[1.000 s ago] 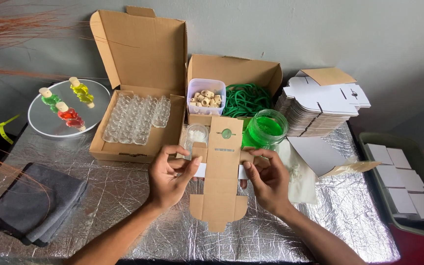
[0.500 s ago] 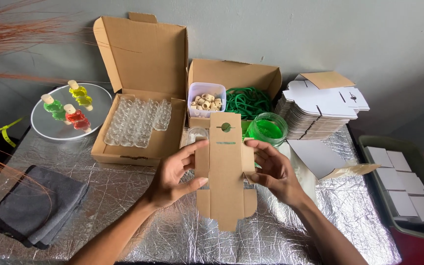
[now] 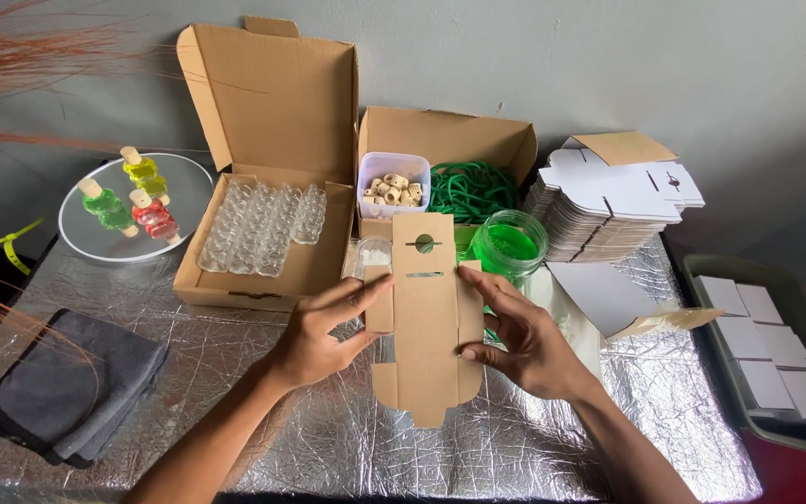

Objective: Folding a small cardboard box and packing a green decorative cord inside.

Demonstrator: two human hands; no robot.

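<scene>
A flat brown die-cut cardboard blank point(image 3: 426, 317), with a round hole and a slot near its top, is held upright over the foil-covered table point(image 3: 235, 401). My left hand point(image 3: 324, 331) grips its left side flap with thumb and fingers. On the other edge, my right hand point(image 3: 524, 341) pinches the right side flap. Both flaps are bent slightly toward me. A small clear bottle point(image 3: 373, 257) shows just behind the blank's upper left.
Behind stand an open carton of clear glass bottles point(image 3: 263, 229), a tub of corks point(image 3: 394, 187), green cord point(image 3: 473, 191), a green jar point(image 3: 507, 245), a stack of flat blanks point(image 3: 608, 201). A round mirror plate with three coloured bottles point(image 3: 132, 201) and a grey cloth point(image 3: 72, 387) lie left; a tray of white boxes point(image 3: 767, 359) lies right.
Both hands have lifted the blank slightly and shifted along its sides; the side flaps have been folded further inward.
</scene>
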